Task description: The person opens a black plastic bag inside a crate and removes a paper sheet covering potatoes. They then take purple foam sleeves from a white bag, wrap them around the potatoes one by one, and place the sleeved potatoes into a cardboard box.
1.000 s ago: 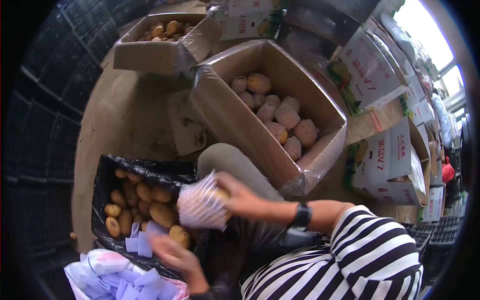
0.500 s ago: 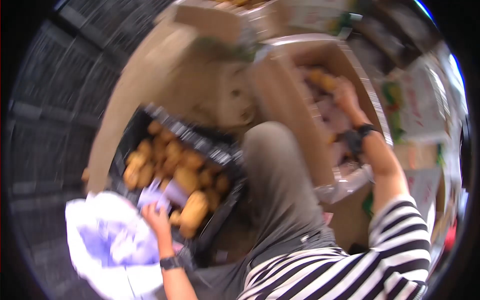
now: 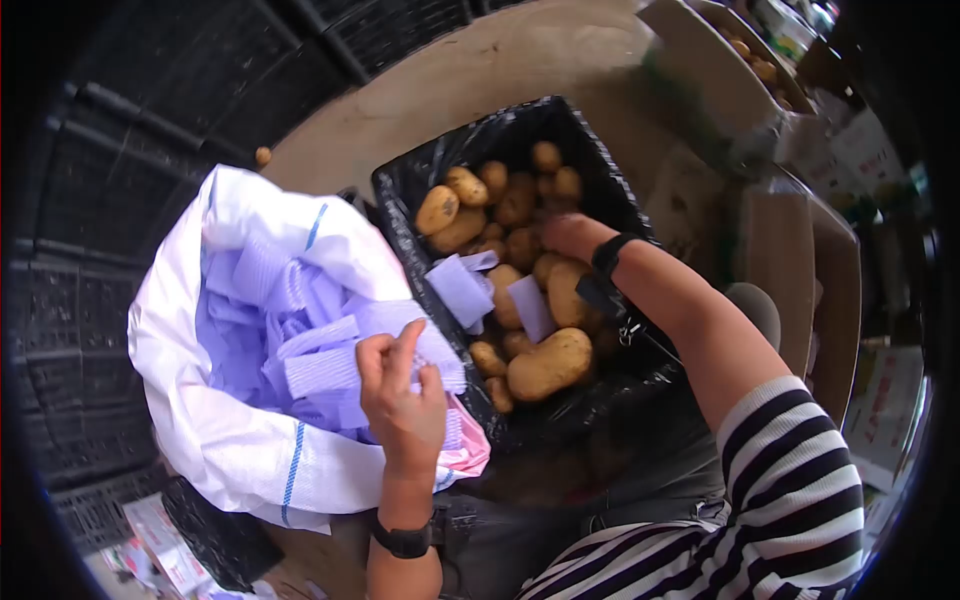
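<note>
Over the open white sack (image 3: 250, 478), I have the left hand (image 3: 408, 425) at the lilac foam sleeves (image 3: 320, 365), its fingers partly spread; whether it pinches one, I can't tell. Across in the black-lined crate (image 3: 445, 165), the right hand (image 3: 572, 235) is down among the potatoes (image 3: 550, 365), fingertips hidden, so I can't call its grasp either. Two loose sleeves (image 3: 532, 308) lie on the potatoes. I read this as the picking step, one hand per container; from here, a lift calls for one potato held securely and one sleeve separated cleanly.
</note>
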